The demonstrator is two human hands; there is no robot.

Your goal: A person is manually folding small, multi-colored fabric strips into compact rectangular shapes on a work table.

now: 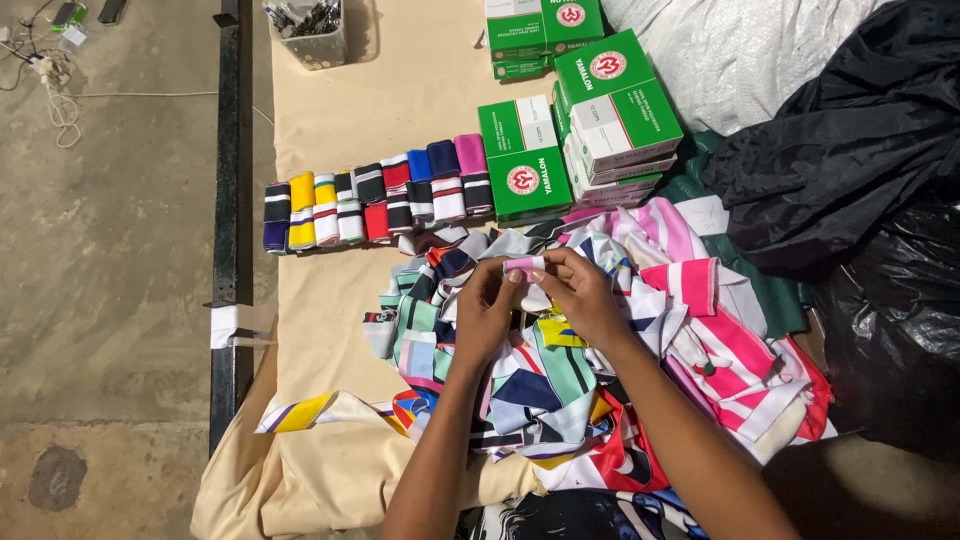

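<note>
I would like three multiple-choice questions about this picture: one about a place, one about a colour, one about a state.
1. Where does the row of folded striped fabric bands lie?
A. beyond the loose pile
B. on the floor
C. on the black bags

2. What colour are the stacked cardboard boxes?
A. blue
B. green and white
C. yellow

3. What do the left hand and right hand do?
A. rest flat
B. hold one small pink-and-white fabric piece together
C. lift a box

Answers: 1 A, the row sits on the beige cloth past the pile; 2 B, green sides, white labels; 3 B, both hands' fingertips pinch it.
</note>
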